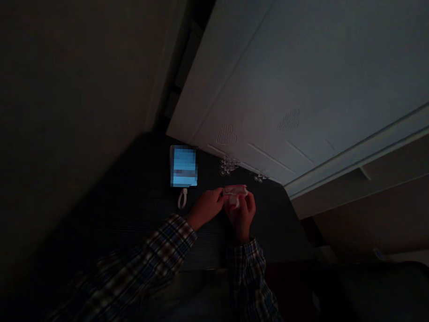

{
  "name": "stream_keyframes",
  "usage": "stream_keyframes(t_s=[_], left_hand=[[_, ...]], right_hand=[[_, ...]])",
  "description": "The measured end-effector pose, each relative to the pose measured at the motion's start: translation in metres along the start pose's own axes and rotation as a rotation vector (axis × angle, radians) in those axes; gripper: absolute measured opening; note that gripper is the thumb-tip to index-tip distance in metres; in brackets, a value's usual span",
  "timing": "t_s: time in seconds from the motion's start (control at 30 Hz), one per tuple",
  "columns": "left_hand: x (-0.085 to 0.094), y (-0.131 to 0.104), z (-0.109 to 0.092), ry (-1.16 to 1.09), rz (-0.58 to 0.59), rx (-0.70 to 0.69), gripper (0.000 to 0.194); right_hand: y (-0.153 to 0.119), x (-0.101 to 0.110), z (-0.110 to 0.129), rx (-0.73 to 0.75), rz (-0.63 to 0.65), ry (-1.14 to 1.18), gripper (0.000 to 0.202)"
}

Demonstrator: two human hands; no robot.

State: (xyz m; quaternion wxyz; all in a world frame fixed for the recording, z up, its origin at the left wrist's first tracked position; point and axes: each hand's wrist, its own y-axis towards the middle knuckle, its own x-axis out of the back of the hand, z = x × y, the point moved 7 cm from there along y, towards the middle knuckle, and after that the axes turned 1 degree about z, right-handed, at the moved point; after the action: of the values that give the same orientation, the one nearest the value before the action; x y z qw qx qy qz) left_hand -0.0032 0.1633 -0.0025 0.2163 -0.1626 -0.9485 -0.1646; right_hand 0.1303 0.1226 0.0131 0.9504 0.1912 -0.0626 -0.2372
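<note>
Both my hands meet over a dark table. My right hand (243, 214) has its fingers closed around a small pink and white object (235, 190), whose kind I cannot make out in the dim light. A white and red part of it shows near the palm. At the object's left end, the fingertips of my left hand (206, 205) pinch its edge. Left of my hands stands a lit device (184, 166) with a blurred-out screen. A white loop (182, 198) hangs from its lower end.
The dark table (135, 210) runs up to a white panel (291, 74) with embossed hearts. Small shiny clear pieces (229, 165) lie by the panel's foot, and more shiny pieces (259, 175) sit further right. A dark chair-like shape (389, 294) stands at lower right.
</note>
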Motion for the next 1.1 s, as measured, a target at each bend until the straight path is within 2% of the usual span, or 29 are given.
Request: stream_keyframes(t_s=[0.17, 0.4, 0.63, 0.73, 0.87, 1.1], left_hand=[[0.007, 0.000, -0.006, -0.026, -0.036, -0.028, 0.032], [0.018, -0.002, -0.012, -0.107, -0.159, -0.086, 0.036], [0.014, -0.004, -0.014, -0.125, -0.073, -0.065, 0.018], [0.013, -0.005, -0.015, -0.139, -0.038, -0.060, 0.020], [0.016, -0.003, -0.013, -0.174, -0.071, -0.039, 0.036], [0.017, -0.002, -0.014, -0.248, -0.114, -0.078, 0.025]], right_hand=[[0.001, 0.000, -0.001, -0.015, -0.013, -0.054, 0.024], [0.001, -0.001, -0.002, -0.018, 0.020, -0.058, 0.025], [0.002, 0.002, -0.001, -0.020, -0.008, -0.064, 0.025], [0.001, 0.003, 0.000, -0.017, -0.016, -0.059, 0.025], [-0.002, 0.000, 0.005, 0.005, -0.005, -0.060, 0.024], [-0.002, 0.001, 0.011, 0.043, -0.044, -0.119, 0.025]])
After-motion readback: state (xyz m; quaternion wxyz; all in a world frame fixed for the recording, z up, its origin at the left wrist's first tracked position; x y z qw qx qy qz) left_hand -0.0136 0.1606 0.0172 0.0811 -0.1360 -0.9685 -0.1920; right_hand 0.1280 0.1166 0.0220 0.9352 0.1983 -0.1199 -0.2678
